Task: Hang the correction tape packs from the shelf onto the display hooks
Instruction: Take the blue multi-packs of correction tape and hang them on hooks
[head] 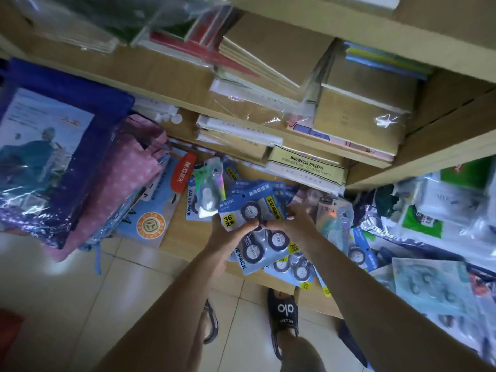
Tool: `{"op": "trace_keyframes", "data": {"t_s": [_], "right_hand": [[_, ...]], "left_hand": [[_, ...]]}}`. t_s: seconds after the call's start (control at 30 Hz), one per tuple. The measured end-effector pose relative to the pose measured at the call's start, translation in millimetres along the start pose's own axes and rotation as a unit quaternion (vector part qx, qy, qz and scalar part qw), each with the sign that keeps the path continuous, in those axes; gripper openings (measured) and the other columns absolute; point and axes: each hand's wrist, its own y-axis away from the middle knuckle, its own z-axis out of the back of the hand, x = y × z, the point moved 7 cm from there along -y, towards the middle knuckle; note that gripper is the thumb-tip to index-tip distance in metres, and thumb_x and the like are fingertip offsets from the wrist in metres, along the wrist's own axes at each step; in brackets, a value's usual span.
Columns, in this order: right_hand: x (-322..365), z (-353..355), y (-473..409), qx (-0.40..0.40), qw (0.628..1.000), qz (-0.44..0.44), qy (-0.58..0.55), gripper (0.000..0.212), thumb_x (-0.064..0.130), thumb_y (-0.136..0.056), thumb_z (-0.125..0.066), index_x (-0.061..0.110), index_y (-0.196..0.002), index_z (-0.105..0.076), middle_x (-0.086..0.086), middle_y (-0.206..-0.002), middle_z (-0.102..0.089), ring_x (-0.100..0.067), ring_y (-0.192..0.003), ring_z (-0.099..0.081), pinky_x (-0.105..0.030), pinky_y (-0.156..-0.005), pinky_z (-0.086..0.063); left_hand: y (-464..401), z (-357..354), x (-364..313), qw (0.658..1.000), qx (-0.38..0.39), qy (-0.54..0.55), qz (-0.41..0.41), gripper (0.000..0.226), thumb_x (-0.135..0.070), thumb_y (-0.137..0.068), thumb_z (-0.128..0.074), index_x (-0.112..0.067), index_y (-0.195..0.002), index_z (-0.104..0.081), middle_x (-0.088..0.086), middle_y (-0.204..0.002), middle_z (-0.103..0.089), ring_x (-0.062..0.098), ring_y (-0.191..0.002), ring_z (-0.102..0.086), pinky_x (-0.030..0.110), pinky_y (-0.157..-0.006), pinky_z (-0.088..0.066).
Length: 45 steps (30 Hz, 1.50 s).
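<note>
Several blue correction tape packs (279,253) lie in a loose pile on the low wooden shelf (185,232). My left hand (230,234) and my right hand (290,221) together grip a small stack of blue packs (247,208) just above the pile; the top card shows a yellow "36" label and one black tape wheel. A silver holographic pack (210,189) rests to the left of the stack. No display hooks are in view.
Stacks of wrapped notebooks (357,116) fill the shelves above. Blue and pink bags (80,167) lean at the left. Plastic-wrapped goods (440,226) crowd the right. My sandalled feet (284,315) stand on the tiled floor below the shelf edge.
</note>
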Motion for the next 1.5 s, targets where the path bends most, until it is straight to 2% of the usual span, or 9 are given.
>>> {"op": "trace_keyframes", "data": {"t_s": [0.17,0.27,0.37,0.57,0.67,0.87,1.07,1.23,1.5], "right_hand": [[14,18,47,0.007,0.999,-0.002,-0.050,0.037,0.019,-0.066,-0.096,0.016,-0.090,-0.069,-0.005,-0.088,-0.078,-0.023,-0.083,-0.074,-0.028,-0.067,-0.054],[27,32,91,-0.011,0.997,-0.005,-0.079,0.062,0.038,-0.051,-0.098,0.016,-0.100,-0.067,-0.009,-0.098,-0.078,-0.028,-0.092,-0.076,-0.047,-0.082,-0.059],[45,51,132,-0.019,0.990,0.015,-0.138,0.056,0.024,-0.061,-0.098,0.011,-0.107,-0.070,-0.010,-0.098,-0.080,-0.027,-0.089,-0.078,-0.042,-0.075,-0.061],[91,107,222,-0.022,0.963,0.073,-0.260,0.051,0.024,-0.054,-0.092,0.016,-0.102,-0.077,-0.017,-0.103,-0.080,-0.037,-0.096,-0.077,-0.055,-0.091,-0.059],[113,139,268,-0.019,0.952,0.106,-0.287,0.060,0.032,-0.059,-0.089,0.015,-0.115,-0.075,-0.013,-0.109,-0.080,-0.037,-0.102,-0.076,-0.061,-0.096,-0.057],[133,196,353,-0.052,0.932,0.154,-0.325,0.023,0.007,-0.093,-0.073,0.011,-0.116,-0.074,-0.011,-0.111,-0.080,-0.030,-0.104,-0.077,-0.050,-0.097,-0.059],[130,230,428,-0.104,0.907,0.191,-0.361,0.019,0.007,-0.096,-0.069,0.010,-0.114,-0.075,-0.013,-0.106,-0.081,-0.030,-0.096,-0.078,-0.046,-0.086,-0.062],[129,258,491,-0.143,0.872,0.221,-0.412,0.021,0.005,-0.096,-0.069,0.006,-0.116,-0.073,-0.016,-0.105,-0.080,-0.029,-0.089,-0.079,-0.037,-0.072,-0.064],[137,332,573,-0.160,0.799,0.282,-0.506,0.017,0.006,-0.094,-0.069,0.002,-0.111,-0.071,-0.008,-0.086,-0.080,-0.022,-0.070,-0.076,-0.037,-0.067,-0.061]], "left_hand": [[45,-3,-31,0.999,0.008,-0.008,-0.043,0.076,-0.023,-0.068,-0.093,-0.018,-0.130,-0.050,-0.004,-0.102,-0.076,0.011,-0.091,-0.074,0.034,-0.080,-0.058],[78,-12,-61,0.997,0.029,-0.014,-0.074,0.082,-0.035,-0.046,-0.092,-0.024,-0.118,-0.054,-0.007,-0.096,-0.079,0.015,-0.090,-0.077,0.044,-0.086,-0.059],[121,-26,-97,0.992,0.054,-0.011,-0.112,0.061,-0.018,-0.062,-0.091,-0.025,-0.111,-0.056,-0.002,-0.095,-0.080,0.016,-0.085,-0.077,0.038,-0.075,-0.060],[220,-47,-163,0.989,0.075,-0.047,-0.118,0.095,-0.058,-0.082,-0.075,-0.042,-0.157,-0.019,-0.013,-0.157,-0.039,0.018,-0.143,-0.043,0.036,-0.110,-0.036],[276,-69,-199,0.984,0.074,-0.065,-0.147,0.077,-0.051,-0.098,-0.055,-0.033,-0.161,-0.013,-0.007,-0.159,-0.033,0.016,-0.140,-0.038,0.036,-0.104,-0.034],[357,-94,-244,0.976,0.036,-0.110,-0.184,0.076,-0.061,-0.099,-0.044,-0.037,-0.162,-0.007,0.000,-0.169,-0.018,0.030,-0.153,-0.025,0.048,-0.117,-0.027],[425,-124,-272,0.933,0.118,-0.189,-0.281,0.028,-0.052,-0.103,-0.044,-0.038,-0.125,-0.033,-0.024,-0.103,-0.055,0.015,-0.106,-0.056,0.036,-0.085,-0.043],[463,-155,-284,0.902,0.179,-0.204,-0.336,0.018,-0.059,-0.096,-0.055,-0.066,-0.107,-0.043,-0.019,-0.117,-0.068,0.011,-0.110,-0.066,0.047,-0.097,-0.051],[560,-228,-322,0.854,0.245,-0.201,-0.412,0.036,-0.054,-0.089,-0.065,-0.039,-0.115,-0.045,-0.012,-0.118,-0.067,0.009,-0.113,-0.065,0.042,-0.099,-0.050]]}}
